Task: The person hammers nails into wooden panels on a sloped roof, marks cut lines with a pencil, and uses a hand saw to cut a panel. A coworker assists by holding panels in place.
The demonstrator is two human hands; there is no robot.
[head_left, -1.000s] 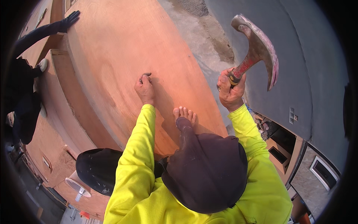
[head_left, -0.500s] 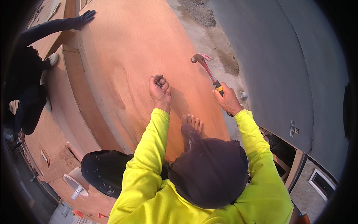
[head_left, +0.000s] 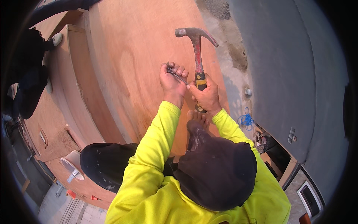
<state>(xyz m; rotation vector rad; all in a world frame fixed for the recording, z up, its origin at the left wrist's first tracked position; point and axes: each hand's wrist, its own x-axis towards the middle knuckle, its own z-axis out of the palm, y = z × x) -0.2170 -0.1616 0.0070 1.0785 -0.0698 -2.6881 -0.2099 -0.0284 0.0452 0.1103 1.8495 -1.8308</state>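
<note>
The left hand (head_left: 173, 81) turns its palm up, fingers curled around slim metal nails (head_left: 176, 77), while the right hand (head_left: 206, 95) grips the black-and-yellow handle of a hammer (head_left: 197, 52), fingertips at the nails' ends. The hammer's worn, red-flecked claw head points outward over smooth, grained plywood (head_left: 130, 56), bare ahead, its right edge bordering rough concrete (head_left: 223, 41) and a flat grey wall (head_left: 283, 67).

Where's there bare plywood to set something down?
The plywood is open beyond the left hand, between the darker strip and the hammer. It's crowded nearer the body: left hand with nails, right hand on the hammer's handle, and bare foot bunch together.
</note>
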